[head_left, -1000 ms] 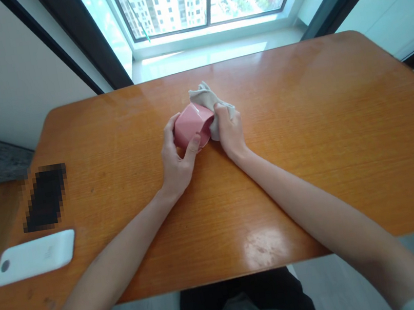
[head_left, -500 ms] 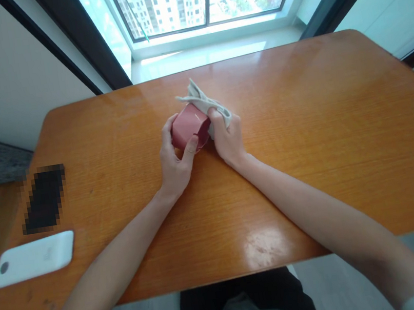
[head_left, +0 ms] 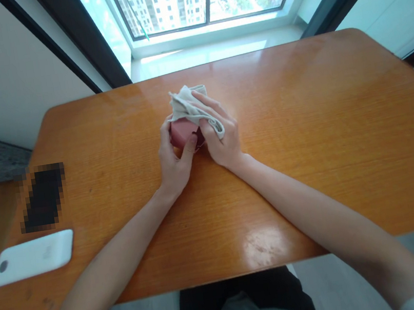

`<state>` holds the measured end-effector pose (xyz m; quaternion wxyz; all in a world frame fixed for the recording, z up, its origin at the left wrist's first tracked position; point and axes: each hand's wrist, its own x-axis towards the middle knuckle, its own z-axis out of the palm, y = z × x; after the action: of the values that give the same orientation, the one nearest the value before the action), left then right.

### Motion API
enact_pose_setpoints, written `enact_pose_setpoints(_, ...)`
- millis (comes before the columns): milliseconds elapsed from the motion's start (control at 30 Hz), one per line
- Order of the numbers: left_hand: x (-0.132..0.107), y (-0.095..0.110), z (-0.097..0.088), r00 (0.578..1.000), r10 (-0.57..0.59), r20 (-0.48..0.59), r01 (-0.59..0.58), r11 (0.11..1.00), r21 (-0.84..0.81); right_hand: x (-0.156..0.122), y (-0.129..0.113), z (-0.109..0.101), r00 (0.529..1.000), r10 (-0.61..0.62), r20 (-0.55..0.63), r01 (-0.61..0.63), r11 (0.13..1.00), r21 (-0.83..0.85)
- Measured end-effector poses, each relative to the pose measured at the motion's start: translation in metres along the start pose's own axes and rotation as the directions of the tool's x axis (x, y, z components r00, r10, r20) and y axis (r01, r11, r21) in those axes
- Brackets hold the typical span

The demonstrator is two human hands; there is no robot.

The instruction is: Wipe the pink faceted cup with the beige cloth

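Left hand (head_left: 173, 165) is gripping pink cup (head_left: 182, 132) from the left side. Right hand (head_left: 220, 135) is pressing beige cloth (head_left: 188, 107) onto the cup's top. Cup is sitting between the hands, mid-tabletop (head_left: 301, 110). White device (head_left: 31, 258) and pixelated dark object (head_left: 44, 197) are lying well apart at lower left.

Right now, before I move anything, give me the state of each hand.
Left hand: closed, holding a pink container.
Right hand: closed, holding a pale cloth against the container.
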<state>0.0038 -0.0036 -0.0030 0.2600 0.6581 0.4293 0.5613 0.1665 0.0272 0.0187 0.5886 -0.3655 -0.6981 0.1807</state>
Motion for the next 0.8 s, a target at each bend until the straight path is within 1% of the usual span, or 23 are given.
enact_pose_setpoints(33,0.0,0.0,0.0,1.0,0.0,-0.002,0.0,1.0,-0.004,0.0,0.002,0.001,1.0,0.021,-0.008,-0.021,1.0,0.008)
enact_pose_setpoints(67,0.001,0.001,0.0,1.0,-0.001,-0.001,0.001,1.0,-0.003,0.001,0.006,0.002,0.994,0.098,-0.037,-0.097,0.995,0.031)
enact_pose_setpoints(100,0.001,0.002,0.0,1.0,-0.003,0.003,0.003,1.0,0.001,0.002,0.011,0.003,0.975,0.209,-0.078,-0.204,0.977,0.065)
enact_pose_setpoints(133,0.001,0.003,0.0,1.0,-0.005,0.003,0.005,1.0,0.005,0.003,0.016,0.004,0.934,0.34,-0.109,-0.33,0.939,0.099)
enact_pose_setpoints(167,0.001,0.004,0.0,1.0,-0.009,0.002,0.009,1.0,0.007,0.003,0.019,0.005,0.891,0.438,-0.119,-0.425,0.897,0.12)
enact_pose_setpoints(200,0.001,0.004,-0.001,1.0,-0.013,0.001,0.013,1.0,0.005,0.003,0.021,0.005,0.864,0.487,-0.127,-0.472,0.872,0.129)
enact_pose_setpoints(233,0.001,0.005,-0.001,1.0,-0.016,-0.001,0.016,1.0,0.003,0.003,0.02,0.004,0.871,0.474,-0.129,-0.46,0.879,0.124)
enact_pose_setpoints(267,0.0,0.004,-0.001,1.0,-0.016,-0.002,0.016,1.0,0.001,0.002,0.017,0.003,0.909,0.399,-0.122,-0.388,0.916,0.105)
enact_pose_setpoints(300,0.0,0.004,-0.001,1.0,-0.014,-0.005,0.014,1.0,-0.001,0.002,0.012,0.001,0.952,0.285,-0.109,-0.277,0.957,0.08)
enact_pose_setpoints(333,0.0,0.003,-0.001,1.0,-0.01,-0.008,0.01,1.0,-0.002,0.001,0.007,0.0,0.985,0.154,-0.08,-0.15,0.987,0.054)
enact_pose_setpoints(367,0.0,0.002,-0.001,1.0,-0.008,-0.008,0.008,1.0,-0.003,0.001,0.003,-0.001,0.997,0.057,-0.051,-0.055,0.998,0.04)
enact_pose_setpoints(400,0.0,0.002,-0.001,1.0,-0.007,-0.007,0.007,1.0,-0.003,0.001,0.002,-0.001,0.999,-0.001,-0.036,0.003,0.999,0.039)
enact_pose_setpoints(433,0.0,0.002,-0.001,1.0,-0.007,-0.007,0.007,1.0,-0.003,0.002,0.002,-0.001,0.999,0.006,-0.039,-0.004,0.999,0.051)
enact_pose_setpoints(467,0.0,0.003,-0.001,1.0,-0.012,-0.006,0.012,1.0,-0.004,0.003,0.005,0.0,0.995,0.077,-0.061,-0.072,0.995,0.071)
enact_pose_setpoints(500,0.0,0.003,-0.001,1.0,-0.018,-0.005,0.018,1.0,-0.004,0.004,0.009,0.001,0.979,0.187,-0.086,-0.179,0.98,0.092)
enact_pose_setpoints(567,0.0,0.005,-0.001,0.999,-0.033,-0.004,0.033,0.999,-0.006,0.005,0.017,0.003,0.901,0.416,-0.121,-0.404,0.908,0.115)
enact_pose_setpoints(600,0.0,0.005,-0.001,0.999,-0.037,-0.003,0.037,0.999,-0.006,0.005,0.018,0.002,0.873,0.47,-0.131,-0.458,0.882,0.111)
enact_pose_setpoints(633,0.0,0.005,-0.001,0.999,-0.038,-0.002,0.038,0.999,-0.005,0.005,0.018,0.002,0.879,0.457,-0.134,-0.447,0.889,0.097)
enact_pose_setpoints(667,0.0,0.005,-0.001,0.999,-0.034,0.0,0.034,0.999,-0.002,0.004,0.016,0.001,0.917,0.378,-0.128,-0.372,0.925,0.074)
enact_pose_setpoints(700,0.0,0.004,-0.001,1.0,-0.025,0.001,0.025,1.0,0.002,0.003,0.012,0.0,0.961,0.256,-0.108,-0.252,0.967,0.046)
enact_pose_setpoints(733,0.0,0.003,-0.001,1.0,-0.012,0.001,0.012,1.0,0.006,0.002,0.007,-0.001,0.99,0.119,-0.078,-0.118,0.993,0.017)
enact_pose_setpoints(767,0.0,0.002,-0.001,1.0,0.001,0.001,-0.001,1.0,0.009,0.001,0.004,-0.002,0.999,0.012,-0.04,-0.012,1.0,-0.007)
enact_pose_setpoints(800,0.001,0.001,-0.001,1.0,0.011,0.001,-0.011,1.0,0.013,0.001,0.002,-0.002,0.999,-0.048,-0.011,0.048,0.999,-0.019)
